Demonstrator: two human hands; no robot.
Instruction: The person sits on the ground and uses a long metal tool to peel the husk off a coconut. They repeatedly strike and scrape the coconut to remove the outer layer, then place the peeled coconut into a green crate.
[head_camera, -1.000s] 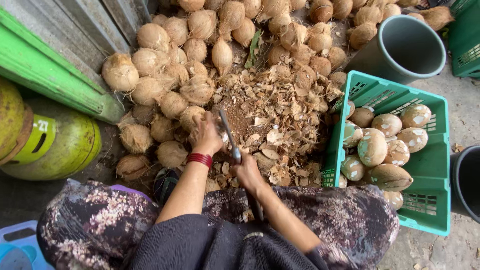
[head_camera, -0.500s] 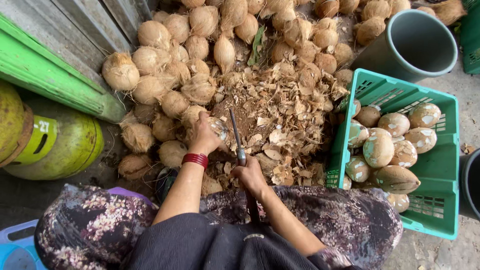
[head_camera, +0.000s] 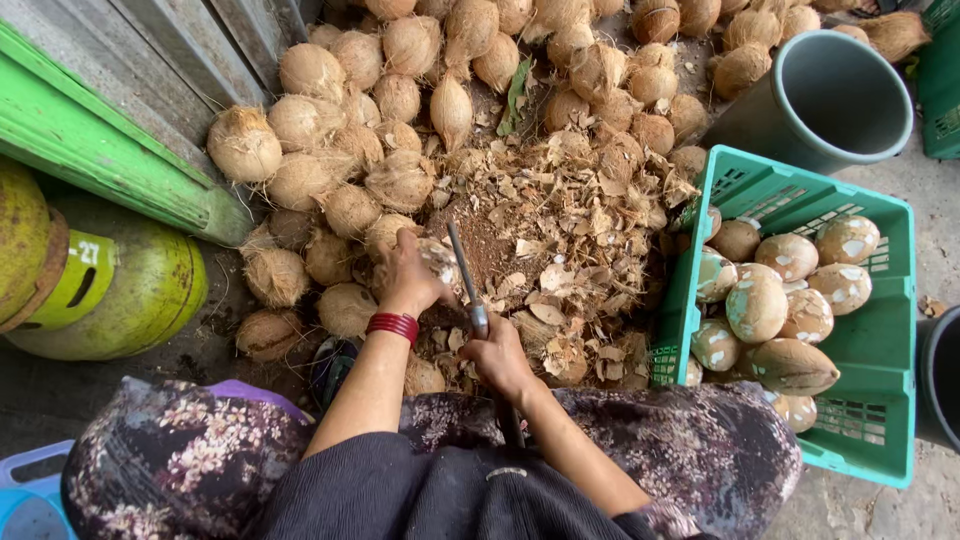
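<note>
Brown husk chips (head_camera: 560, 240) cover the ground at centre, w/ a heap of unhusked coconuts (head_camera: 400, 100) banked behind and to the left, up against a green beam (head_camera: 100, 160). Left hand (head_camera: 408, 278) sits at the heap's near edge, fingers curled round a part-peeled coconut (head_camera: 438, 258), gripping it from the left; a red bangle (head_camera: 393, 324) rings that wrist. Right hand (head_camera: 497, 356) is just beside it, nearer the person, fingers wrapped tight on the handle of a knife (head_camera: 466, 280). Blade points up and away, its flat touching the coconut's right side. Both hands close together, over the chips' near-left edge.

Right of the chips: teal crate (head_camera: 880, 330) holding peeled, pale-patched coconuts (head_camera: 780, 290), approx. a dozen, piled toward its left half. Behind the crate, a grey bucket (head_camera: 830, 95), mouth tilted toward the camera. Far left, a yellow-green gas cylinder (head_camera: 130, 300) lying on its side below the beam. Floral skirt (head_camera: 690, 450) spreads across the bottom; a blue tub (head_camera: 25, 490) shows at the bottom-left corner.
</note>
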